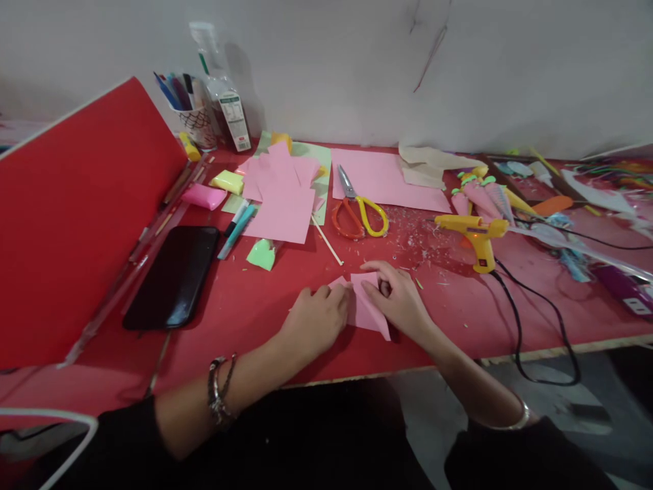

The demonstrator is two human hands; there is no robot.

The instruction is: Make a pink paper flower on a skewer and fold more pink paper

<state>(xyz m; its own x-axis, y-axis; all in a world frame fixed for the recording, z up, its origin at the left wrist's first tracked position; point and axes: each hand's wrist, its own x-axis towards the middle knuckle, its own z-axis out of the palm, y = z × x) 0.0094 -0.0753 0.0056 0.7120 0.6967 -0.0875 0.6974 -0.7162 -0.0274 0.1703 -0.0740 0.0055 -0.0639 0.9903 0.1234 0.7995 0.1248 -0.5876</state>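
Both L hand (319, 316), R hand (402, 304) on pink paper (370, 314), diag., tip near-right.

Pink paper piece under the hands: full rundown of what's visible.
The small pink paper piece looks like thin matte craft paper, apparently folded. It lies flat on the red table, one pointed corner toward the near edge. The left hand presses its left side; the right hand holds down its right side, fingers on top.

Pink paper (370, 314) partly hidden under left hand (319, 316), right hand (403, 301) — red board (76, 224) cut off left
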